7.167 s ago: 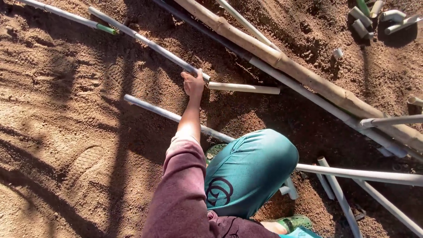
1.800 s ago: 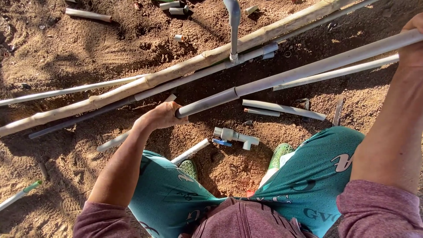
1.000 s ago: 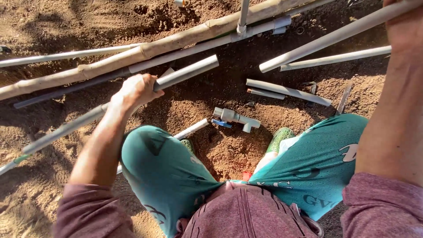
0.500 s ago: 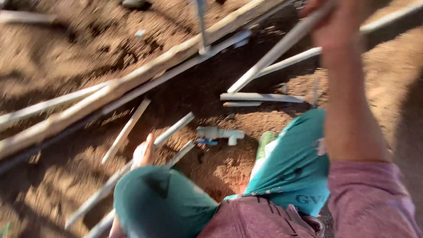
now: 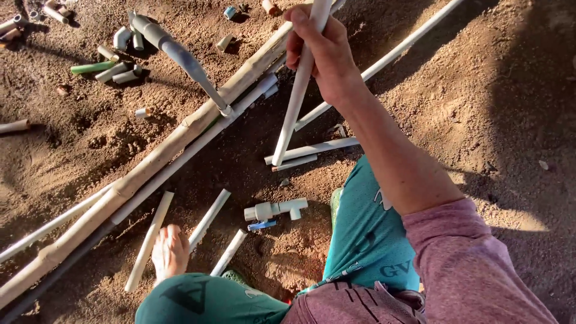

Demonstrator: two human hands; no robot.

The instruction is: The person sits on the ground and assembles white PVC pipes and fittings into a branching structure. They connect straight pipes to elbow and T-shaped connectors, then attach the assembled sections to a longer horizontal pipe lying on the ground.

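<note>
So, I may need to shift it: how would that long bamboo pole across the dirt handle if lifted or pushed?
The bamboo pole looks thick, straight and rigid, so probably stiff, not floppy. Being round, it might roll if pushed, though the white pipe alongside could block it. Its length suggests awkward one-handed lifting.

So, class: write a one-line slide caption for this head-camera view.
Right hand grips a white pipe over sandy ground; left hand rests by short pipes.

A long white plastic pipe [image 5: 298, 90] stands steeply tilted in the upper middle of the frame, its lower end near the dark soil. Three short white pipe pieces [image 5: 207, 219] lie side by side on the sand at the lower left, slanting upward to the right.
</note>
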